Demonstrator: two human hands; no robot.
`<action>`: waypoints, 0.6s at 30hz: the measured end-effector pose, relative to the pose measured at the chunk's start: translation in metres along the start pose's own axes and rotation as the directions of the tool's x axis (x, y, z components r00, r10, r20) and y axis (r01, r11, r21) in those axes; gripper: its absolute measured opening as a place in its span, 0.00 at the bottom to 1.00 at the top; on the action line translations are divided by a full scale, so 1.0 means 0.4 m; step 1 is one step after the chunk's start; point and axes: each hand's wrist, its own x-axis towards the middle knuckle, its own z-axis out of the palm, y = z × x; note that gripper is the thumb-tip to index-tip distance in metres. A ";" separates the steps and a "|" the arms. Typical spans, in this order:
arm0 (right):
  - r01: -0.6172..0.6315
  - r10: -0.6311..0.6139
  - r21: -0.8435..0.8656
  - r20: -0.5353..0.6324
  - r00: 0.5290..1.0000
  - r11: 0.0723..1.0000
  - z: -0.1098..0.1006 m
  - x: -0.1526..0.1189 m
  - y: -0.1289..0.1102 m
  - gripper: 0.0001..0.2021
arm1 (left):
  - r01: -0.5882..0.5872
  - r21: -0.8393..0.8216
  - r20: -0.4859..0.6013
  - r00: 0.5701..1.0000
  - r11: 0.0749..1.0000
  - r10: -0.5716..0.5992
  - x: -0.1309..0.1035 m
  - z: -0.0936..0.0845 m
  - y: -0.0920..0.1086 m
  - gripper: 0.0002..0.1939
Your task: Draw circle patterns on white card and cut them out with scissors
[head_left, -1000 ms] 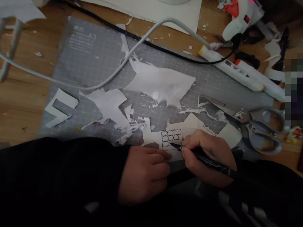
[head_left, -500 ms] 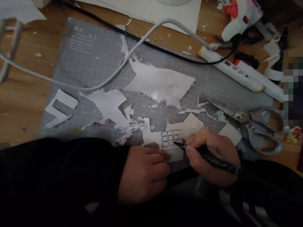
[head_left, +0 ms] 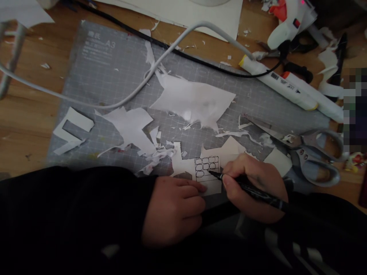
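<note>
In my right hand [head_left: 255,187] is a black marker pen [head_left: 258,194], pinched between thumb and fingers. Its tip touches a small piece of white paper [head_left: 212,186] near the mat's front edge. Inked on that paper is a black grid with several ovals in its squares. My left hand [head_left: 177,210] has its fingers curled, the index finger pressing the paper down just left of the pen; its thumb is hidden. Other cut paper lies against the piece, and part of it is covered by my right hand.
Beneath lies a grey cutting mat [head_left: 94,84] with paper scraps [head_left: 195,99] on it. Metal scissors [head_left: 304,152] lie open at the right, below two white markers [head_left: 281,84]. A white cable [head_left: 137,89] crosses the mat. A glue gun [head_left: 286,26] sits at the back right.
The pen tip and my right hand have shifted very slightly left across the gridded paper. My left hand stays in place on it.
</note>
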 end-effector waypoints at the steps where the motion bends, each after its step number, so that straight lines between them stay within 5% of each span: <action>1: 0.002 -0.002 -0.011 -0.001 1.000 1.000 0.000 0.001 0.000 0.08 | 0.017 -0.008 -0.005 1.000 1.000 -0.017 -0.001 0.000 0.000 0.23; 12: -0.006 0.005 0.019 0.067 0.998 1.000 -0.003 0.008 -0.002 0.07 | -0.099 0.037 0.030 0.995 0.994 0.097 0.005 -0.010 -0.003 0.26; 18: 0.001 -0.002 0.040 0.036 0.999 0.999 -0.001 0.004 0.002 0.07 | -0.059 0.019 0.002 0.998 0.998 0.059 0.002 -0.004 -0.001 0.25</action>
